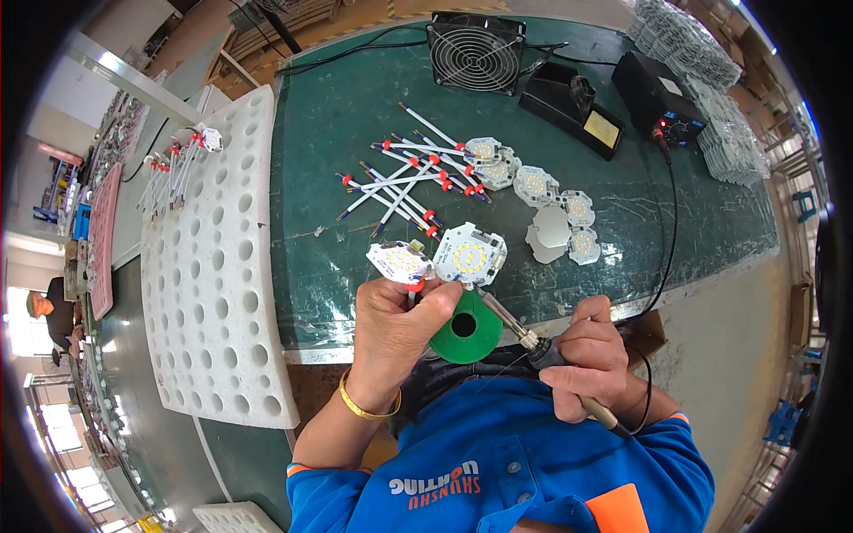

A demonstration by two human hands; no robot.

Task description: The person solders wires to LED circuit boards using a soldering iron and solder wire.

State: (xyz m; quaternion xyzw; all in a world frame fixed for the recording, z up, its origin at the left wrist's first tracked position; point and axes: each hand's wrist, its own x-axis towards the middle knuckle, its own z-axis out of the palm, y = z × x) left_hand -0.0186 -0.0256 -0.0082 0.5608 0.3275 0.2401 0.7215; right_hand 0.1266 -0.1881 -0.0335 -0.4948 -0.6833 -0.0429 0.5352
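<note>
My left hand (395, 320) is closed in a pinch, with two white LED circuit boards at its fingertips. The left board (398, 259) is tilted, and a red-collared cable end shows just below it. The right board (471, 256) faces up, with a ring of yellow LEDs. My right hand (588, 360) grips a soldering iron (505, 313), its metal tip pointing up-left at the lower edge of the right board. Whether the tip touches is too small to tell. A green solder spool (480, 339) sits just below my left fingertips, at the table's front edge.
White cables (400, 182) with red collars lie piled on the green table (338, 275). Several more LED boards (537, 185) lie right of them. Behind stand a black fan (476, 53), an iron holder (573, 105) and a soldering station (657, 99). A perforated foam board (213, 266) is at left.
</note>
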